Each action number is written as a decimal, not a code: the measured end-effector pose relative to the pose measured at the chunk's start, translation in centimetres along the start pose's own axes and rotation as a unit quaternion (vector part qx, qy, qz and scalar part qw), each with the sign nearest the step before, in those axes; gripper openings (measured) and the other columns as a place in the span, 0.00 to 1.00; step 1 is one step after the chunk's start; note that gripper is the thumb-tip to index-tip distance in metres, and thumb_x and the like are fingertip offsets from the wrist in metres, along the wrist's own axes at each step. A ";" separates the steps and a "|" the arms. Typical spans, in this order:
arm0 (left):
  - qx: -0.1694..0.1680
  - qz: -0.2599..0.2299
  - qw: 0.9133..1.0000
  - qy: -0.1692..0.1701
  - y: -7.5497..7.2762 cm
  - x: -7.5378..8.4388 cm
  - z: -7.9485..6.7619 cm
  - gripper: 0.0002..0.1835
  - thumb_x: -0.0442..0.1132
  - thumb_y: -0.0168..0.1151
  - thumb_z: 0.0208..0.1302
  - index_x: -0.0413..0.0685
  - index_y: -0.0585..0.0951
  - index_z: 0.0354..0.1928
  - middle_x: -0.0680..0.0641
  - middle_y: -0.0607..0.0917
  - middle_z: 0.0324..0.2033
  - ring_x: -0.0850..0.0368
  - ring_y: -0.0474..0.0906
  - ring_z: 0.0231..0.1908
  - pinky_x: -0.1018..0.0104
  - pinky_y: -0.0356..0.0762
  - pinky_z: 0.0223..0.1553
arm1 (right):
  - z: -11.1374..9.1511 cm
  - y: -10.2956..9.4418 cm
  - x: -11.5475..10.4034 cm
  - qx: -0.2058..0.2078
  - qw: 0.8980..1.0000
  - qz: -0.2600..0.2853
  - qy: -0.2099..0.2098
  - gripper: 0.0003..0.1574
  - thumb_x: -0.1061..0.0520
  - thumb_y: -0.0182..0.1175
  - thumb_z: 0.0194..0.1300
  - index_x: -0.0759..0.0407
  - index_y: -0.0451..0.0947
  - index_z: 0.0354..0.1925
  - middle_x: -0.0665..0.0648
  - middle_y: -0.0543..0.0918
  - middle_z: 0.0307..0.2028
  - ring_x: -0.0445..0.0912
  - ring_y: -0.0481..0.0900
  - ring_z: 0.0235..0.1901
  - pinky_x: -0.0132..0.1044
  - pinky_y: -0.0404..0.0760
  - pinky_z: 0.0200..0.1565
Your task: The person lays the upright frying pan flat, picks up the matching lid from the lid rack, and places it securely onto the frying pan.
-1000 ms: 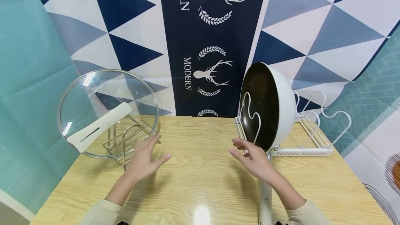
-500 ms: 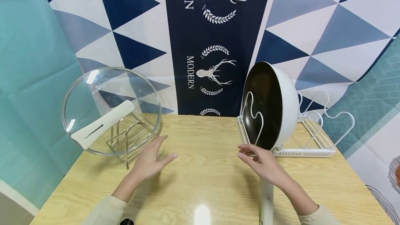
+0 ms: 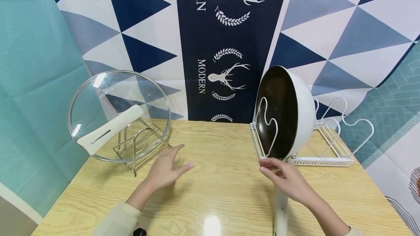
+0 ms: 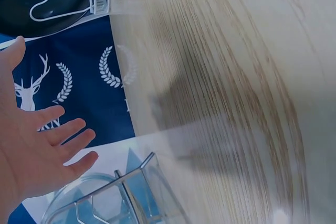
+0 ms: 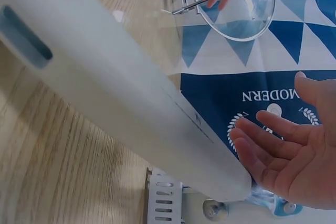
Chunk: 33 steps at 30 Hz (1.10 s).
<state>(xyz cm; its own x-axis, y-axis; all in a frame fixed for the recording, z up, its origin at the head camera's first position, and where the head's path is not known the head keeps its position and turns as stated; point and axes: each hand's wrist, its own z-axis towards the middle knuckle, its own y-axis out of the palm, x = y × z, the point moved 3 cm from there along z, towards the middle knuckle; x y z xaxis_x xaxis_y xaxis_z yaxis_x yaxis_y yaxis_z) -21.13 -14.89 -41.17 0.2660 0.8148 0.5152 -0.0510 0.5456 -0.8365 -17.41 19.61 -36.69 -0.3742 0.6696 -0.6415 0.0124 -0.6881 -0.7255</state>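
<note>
While head view crops pan handle [image 3: 281,212], right wrist view shows slot [image 5: 26,38].

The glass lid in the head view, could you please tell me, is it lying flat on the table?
No, the glass lid stands on edge, tilted, in the metal rack on the table.

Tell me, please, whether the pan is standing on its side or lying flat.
On its side: the pan stands on edge in the white rack, its dark inside facing sideways, not up.
</note>
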 end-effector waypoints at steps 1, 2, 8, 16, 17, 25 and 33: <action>-0.003 -0.002 1.000 -0.001 0.1 0.1 0.0 0.42 0.65 0.58 0.59 0.48 0.65 0.69 0.41 0.72 0.66 0.38 0.67 0.66 0.37 0.62 0.66 | -0.1 -0.1 0.1 0.001 1.000 0.003 0.001 0.15 0.54 0.59 0.67 0.60 0.80 0.49 0.55 0.87 0.42 0.28 0.79 0.38 0.29 0.81 0.35; -0.006 -0.004 1.000 -0.002 0.2 0.2 0.0 0.42 0.65 0.58 0.59 0.48 0.65 0.69 0.41 0.71 0.67 0.38 0.67 0.66 0.37 0.63 0.66 | -0.3 -0.1 0.1 0.002 1.000 0.004 0.000 0.15 0.54 0.59 0.67 0.59 0.80 0.49 0.55 0.87 0.42 0.27 0.79 0.38 0.29 0.81 0.34; -0.020 -0.013 1.000 -0.008 0.8 0.6 -0.2 0.42 0.66 0.58 0.59 0.51 0.64 0.70 0.42 0.71 0.67 0.39 0.67 0.66 0.39 0.63 0.66 | -1.0 -0.7 0.3 0.018 1.000 0.000 -0.008 0.14 0.56 0.58 0.67 0.56 0.80 0.50 0.53 0.88 0.41 0.27 0.79 0.35 0.28 0.79 0.32; -0.025 -0.015 1.000 -0.002 1.3 1.3 0.3 0.42 0.67 0.58 0.58 0.52 0.65 0.69 0.43 0.72 0.66 0.41 0.68 0.67 0.39 0.62 0.67 | -1.4 -1.6 1.3 0.008 0.999 0.051 0.006 0.13 0.59 0.54 0.70 0.61 0.80 0.48 0.55 0.88 0.37 0.28 0.82 0.36 0.26 0.81 0.36; -0.028 -0.017 0.999 -0.002 1.4 1.4 0.3 0.42 0.67 0.58 0.58 0.52 0.65 0.69 0.43 0.73 0.66 0.41 0.68 0.66 0.39 0.62 0.67 | -1.5 -1.6 1.5 0.002 0.998 0.065 0.007 0.13 0.60 0.53 0.70 0.65 0.79 0.48 0.55 0.88 0.35 0.29 0.82 0.35 0.27 0.82 0.35; -0.037 -0.017 0.999 0.015 2.0 2.2 0.6 0.42 0.67 0.57 0.59 0.51 0.65 0.69 0.43 0.74 0.65 0.41 0.69 0.66 0.41 0.66 0.65 | -2.0 -2.7 3.2 -0.012 0.996 0.083 0.034 0.13 0.61 0.50 0.72 0.69 0.77 0.46 0.46 0.86 0.29 0.31 0.82 0.30 0.30 0.82 0.31; -0.045 -0.017 0.999 0.019 2.3 2.6 0.8 0.41 0.67 0.56 0.59 0.50 0.66 0.69 0.42 0.74 0.64 0.41 0.69 0.66 0.40 0.65 0.65 | -2.4 -3.4 4.2 -0.014 0.996 0.087 0.029 0.14 0.63 0.48 0.73 0.71 0.77 0.45 0.41 0.86 0.28 0.31 0.82 0.30 0.30 0.82 0.30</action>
<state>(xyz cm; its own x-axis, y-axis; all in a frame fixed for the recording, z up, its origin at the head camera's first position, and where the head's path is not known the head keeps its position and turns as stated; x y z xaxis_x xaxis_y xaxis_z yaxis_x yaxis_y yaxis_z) -21.32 -11.38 -41.56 0.3024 0.7868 0.5381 0.0453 0.5521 -0.8326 -16.77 25.45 -37.53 -0.3098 0.5574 -0.7703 0.0991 -0.7868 -0.6092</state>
